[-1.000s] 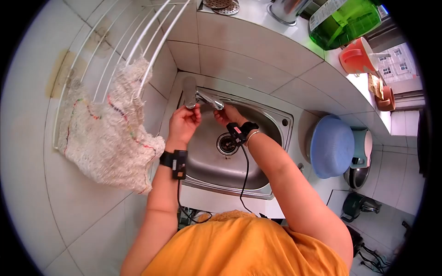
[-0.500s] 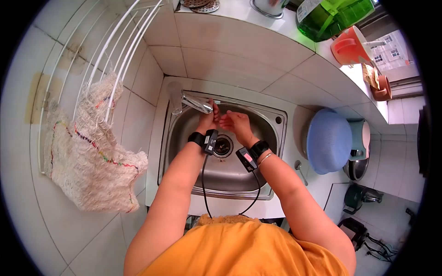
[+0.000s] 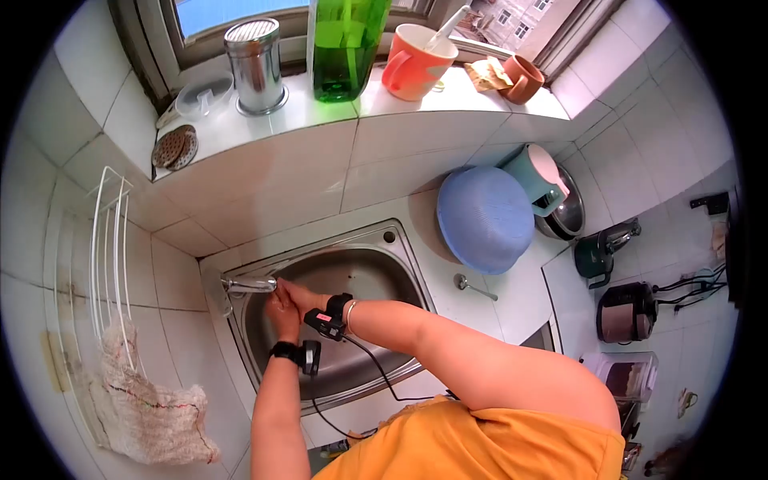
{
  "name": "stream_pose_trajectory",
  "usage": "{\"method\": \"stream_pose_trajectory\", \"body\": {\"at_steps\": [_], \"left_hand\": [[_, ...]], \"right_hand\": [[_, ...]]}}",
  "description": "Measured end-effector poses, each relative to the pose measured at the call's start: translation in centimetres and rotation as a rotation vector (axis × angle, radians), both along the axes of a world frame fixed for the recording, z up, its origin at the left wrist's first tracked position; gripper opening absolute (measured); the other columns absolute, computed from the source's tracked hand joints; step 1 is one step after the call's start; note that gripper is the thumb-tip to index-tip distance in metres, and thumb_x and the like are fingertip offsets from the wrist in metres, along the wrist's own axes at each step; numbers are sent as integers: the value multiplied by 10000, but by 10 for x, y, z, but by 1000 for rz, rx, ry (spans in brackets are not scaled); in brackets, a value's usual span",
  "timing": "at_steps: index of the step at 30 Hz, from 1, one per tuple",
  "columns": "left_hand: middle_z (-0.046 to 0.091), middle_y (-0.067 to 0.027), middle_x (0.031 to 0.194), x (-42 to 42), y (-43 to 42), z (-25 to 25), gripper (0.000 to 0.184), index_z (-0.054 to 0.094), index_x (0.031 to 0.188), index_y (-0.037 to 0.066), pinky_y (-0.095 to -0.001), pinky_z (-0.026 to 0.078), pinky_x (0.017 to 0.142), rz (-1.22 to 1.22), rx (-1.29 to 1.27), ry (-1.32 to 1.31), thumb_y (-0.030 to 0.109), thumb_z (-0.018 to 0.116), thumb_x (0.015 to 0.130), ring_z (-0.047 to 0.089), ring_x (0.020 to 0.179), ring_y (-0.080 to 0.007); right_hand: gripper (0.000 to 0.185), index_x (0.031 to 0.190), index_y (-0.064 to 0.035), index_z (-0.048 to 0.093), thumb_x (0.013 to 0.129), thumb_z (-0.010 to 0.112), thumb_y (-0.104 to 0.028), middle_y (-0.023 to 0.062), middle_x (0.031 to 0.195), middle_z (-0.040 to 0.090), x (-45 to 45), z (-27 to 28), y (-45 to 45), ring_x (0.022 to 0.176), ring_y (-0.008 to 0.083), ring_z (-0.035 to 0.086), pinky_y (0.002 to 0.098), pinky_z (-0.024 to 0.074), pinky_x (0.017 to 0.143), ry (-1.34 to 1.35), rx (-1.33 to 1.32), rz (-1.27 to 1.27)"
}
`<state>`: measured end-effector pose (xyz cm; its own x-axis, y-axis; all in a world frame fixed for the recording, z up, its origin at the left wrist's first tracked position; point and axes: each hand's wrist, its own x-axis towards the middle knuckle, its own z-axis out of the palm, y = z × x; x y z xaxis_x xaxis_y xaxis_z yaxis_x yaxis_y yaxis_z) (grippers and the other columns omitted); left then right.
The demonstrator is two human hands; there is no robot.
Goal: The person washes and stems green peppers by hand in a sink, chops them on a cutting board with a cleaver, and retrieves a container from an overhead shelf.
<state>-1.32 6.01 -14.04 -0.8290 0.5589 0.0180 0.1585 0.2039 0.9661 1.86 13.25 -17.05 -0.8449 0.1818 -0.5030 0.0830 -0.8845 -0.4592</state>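
Observation:
Both hands are together under the end of the chrome faucet point(image 3: 250, 285), over the left part of the steel sink point(image 3: 364, 272). My left hand point(image 3: 282, 314) points up toward the spout, with its palm side partly covered. My right hand point(image 3: 306, 298) lies against it from the right, fingers stretched across it. Neither hand shows an object in it. Black bands with small boxes and cables are strapped round both wrists. Whether water runs is too small to make out.
A blue plastic basin point(image 3: 486, 220) and a ladle-like utensil point(image 3: 476, 286) lie right of the sink. On the sill stand a green bottle point(image 3: 346, 56), an orange mug point(image 3: 418, 64) and a metal shaker point(image 3: 258, 68). A pale cloth point(image 3: 156, 416) hangs on the white rack point(image 3: 112, 264).
My view has swung up and to the right, showing more of the sill and counter. My right hand has closed the gap and now touches my left hand beneath the faucet.

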Motion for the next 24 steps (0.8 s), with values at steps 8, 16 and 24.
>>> {"method": "stream_pose_trajectory", "body": {"at_steps": [8, 16, 24], "left_hand": [[575, -117, 881, -2, -76, 9, 263, 557, 925, 7, -342, 433, 764, -36, -51, 277, 263, 500, 903, 550, 833, -243], [560, -46, 896, -31, -57, 72, 463, 537, 864, 60, -274, 414, 770, 82, 369, -351, 464, 330, 954, 536, 849, -153], [571, -73, 877, -18, -68, 35, 368, 513, 953, 59, -287, 441, 702, 41, 233, -43, 425, 477, 924, 559, 788, -199]], "right_hand": [[151, 815, -68, 598, 847, 537, -203, 74, 790, 635, 21, 29, -7, 752, 196, 602, 331, 487, 686, -163, 423, 215], [209, 844, -8, 667, 728, 588, -164, 183, 840, 659, 48, 47, 1, 731, 288, 631, 381, 485, 664, -354, 1215, 156], [179, 826, -16, 579, 657, 585, -75, 181, 890, 620, 102, 124, -20, 863, 358, 585, 423, 467, 709, -420, 1628, 136]]}}
